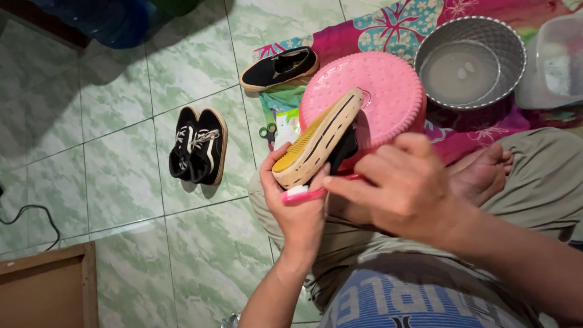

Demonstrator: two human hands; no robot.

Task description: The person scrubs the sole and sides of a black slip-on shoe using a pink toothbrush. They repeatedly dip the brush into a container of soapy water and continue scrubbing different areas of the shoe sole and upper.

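My left hand [296, 203] grips a black slip-on shoe [319, 143] turned sole up, its tan and yellow sole facing me. My right hand [398, 185] holds a pink toothbrush [302, 194], whose white bristle head lies against the heel edge of the sole. Both hands are above my lap, in front of an upturned pink plastic stool [379, 91]. My bare foot [486, 173] rests to the right of the hands.
A pair of black lace-up sneakers [197, 146] stands on the green tiled floor at left. Another black slip-on [280, 68] lies behind. A grey basin [470, 61] with water and a clear tub [555, 61] sit on a patterned cloth [395, 27]. A wooden board [48, 291] is bottom left.
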